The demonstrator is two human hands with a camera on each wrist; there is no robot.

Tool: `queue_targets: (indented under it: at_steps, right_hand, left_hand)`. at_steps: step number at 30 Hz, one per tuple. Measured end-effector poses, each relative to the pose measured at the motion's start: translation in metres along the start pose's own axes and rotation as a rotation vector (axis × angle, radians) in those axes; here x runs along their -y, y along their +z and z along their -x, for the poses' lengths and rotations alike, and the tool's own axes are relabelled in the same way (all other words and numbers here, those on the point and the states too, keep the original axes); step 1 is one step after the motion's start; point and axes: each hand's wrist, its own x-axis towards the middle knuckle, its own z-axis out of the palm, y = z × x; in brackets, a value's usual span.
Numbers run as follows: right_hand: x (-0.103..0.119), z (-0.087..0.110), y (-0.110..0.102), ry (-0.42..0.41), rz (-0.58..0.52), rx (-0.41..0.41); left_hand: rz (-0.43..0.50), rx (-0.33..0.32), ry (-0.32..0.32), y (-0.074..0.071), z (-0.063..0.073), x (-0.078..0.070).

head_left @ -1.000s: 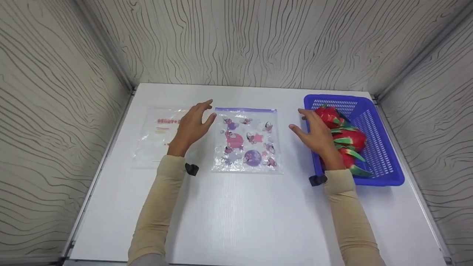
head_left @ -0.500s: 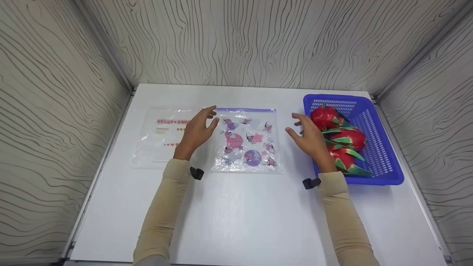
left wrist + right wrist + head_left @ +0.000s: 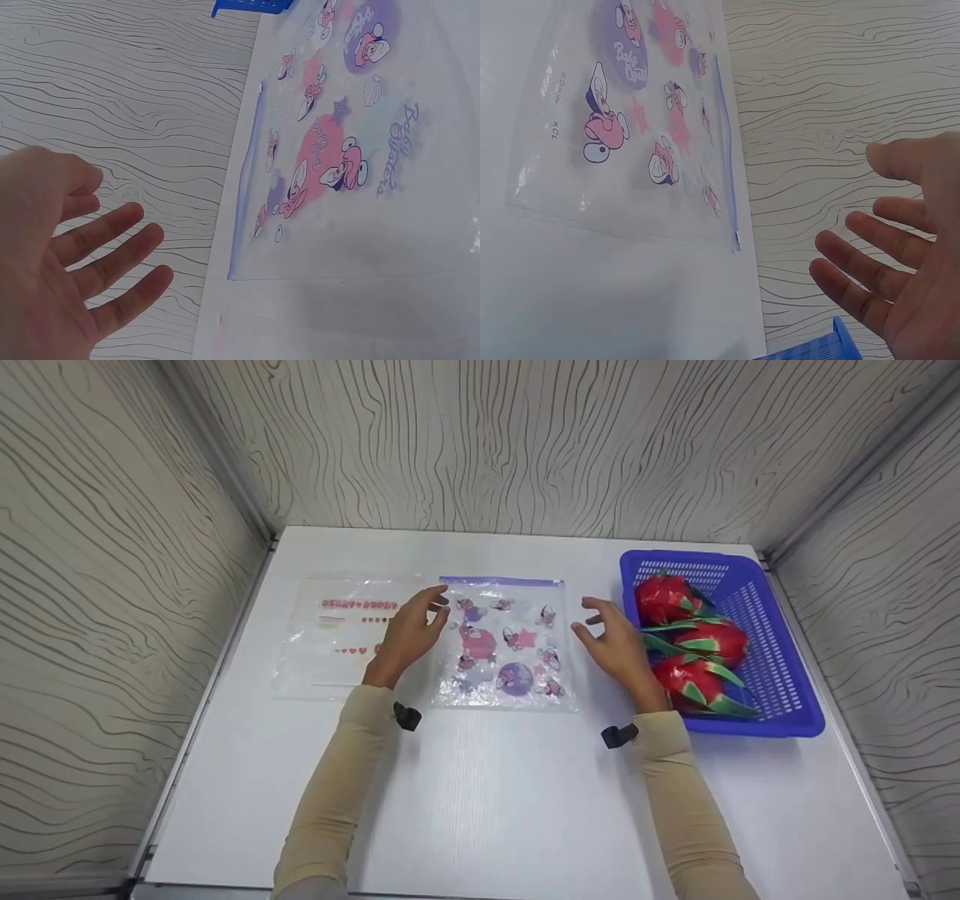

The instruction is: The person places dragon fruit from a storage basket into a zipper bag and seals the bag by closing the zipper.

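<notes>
A clear zip bag printed with pink and purple cartoon figures [image 3: 504, 643] is lying flat on the white counter [image 3: 495, 795], its purple zip strip at the far edge. The left hand [image 3: 411, 631] is hovering over the bag's left edge, fingers [image 3: 112, 259] spread and relaxed, holding nothing. The right hand [image 3: 615, 645] is hovering just right of the bag, palm turned toward it, fingers [image 3: 870, 259] loosely apart and also holding nothing. Compared with a second ago, both hands are closing in on the bag: the left hand has slid from the neighbouring bag onto this bag's left edge, and the right hand has left the basket and is now between basket and bag. To the left of the printed bag, a second clear bag with red lettering [image 3: 337, 634] is lying flat, touching or slightly overlapping it. To the right of the printed bag, a blue plastic basket [image 3: 780, 675] is holding three red dragon fruits [image 3: 701, 649].
</notes>
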Motion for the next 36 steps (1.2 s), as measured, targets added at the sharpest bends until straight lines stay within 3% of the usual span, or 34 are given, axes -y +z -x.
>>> queue_targets:
  at_steps: [7,14,27,36]
  right_hand:
    - [-0.002,0.001,0.01,-0.012,-0.035,-0.057]
    - [-0.005,0.003,0.02,0.002,-0.056,-0.05]
    - [-0.004,0.004,0.038,0.085,-0.064,-0.032]
    - [-0.009,0.004,0.048,0.157,-0.077,-0.021]
  left_hand:
    - [0.014,0.023,-0.026,0.008,0.001,0.006]
    - [0.019,0.046,-0.061,0.014,0.002,0.01]
    - [0.029,0.051,-0.118,0.025,0.004,0.016]
    - [0.028,0.094,-0.151,0.026,0.004,0.019]
